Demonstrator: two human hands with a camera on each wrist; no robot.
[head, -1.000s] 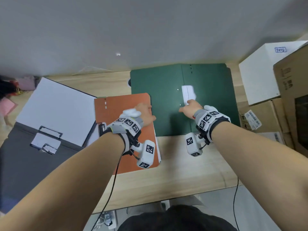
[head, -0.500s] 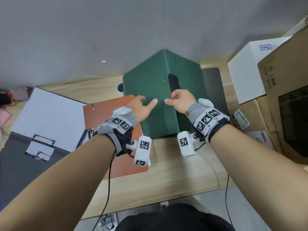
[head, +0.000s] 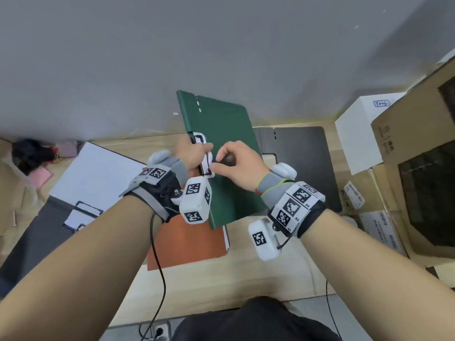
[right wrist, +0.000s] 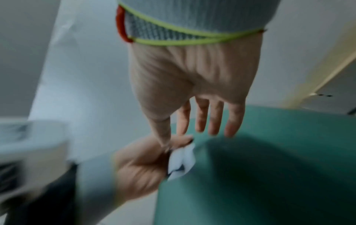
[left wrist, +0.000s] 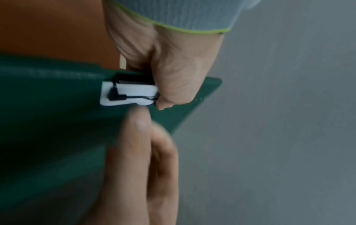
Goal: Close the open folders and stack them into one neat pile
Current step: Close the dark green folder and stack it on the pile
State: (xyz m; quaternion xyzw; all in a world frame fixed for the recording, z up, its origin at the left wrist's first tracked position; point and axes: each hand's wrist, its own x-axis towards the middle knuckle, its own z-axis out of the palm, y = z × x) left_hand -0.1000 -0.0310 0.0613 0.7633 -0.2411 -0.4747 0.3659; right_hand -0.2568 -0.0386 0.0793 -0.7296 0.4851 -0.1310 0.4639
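Green folder: shut, lifted off the desk and tilted; its near corner hangs over the orange folder, its far edge stands against the grey wall.
White clip: on the green folder's left edge, with a black wire loop across it.
Left hand: fingers curled round the green folder's left edge at the clip, thumb on the front face.
Right hand: thumb and forefinger pinch at the clip's lower end; the other fingers lie fairly straight over the green cover.
Orange folder: shut, flat on the desk under the left wrist, its near edge well back from the desk's front edge.
Black folder: flat on the desk to the right of the green one, partly under its right edge.
Grey clipboard folder: lies open at far left with a white sheet, just beside the orange folder.
Boxes: white and cardboard ones crowd the desk's right end, close to the black folder's right edge.
Open room: bare desk in front, between the orange folder and the front edge.
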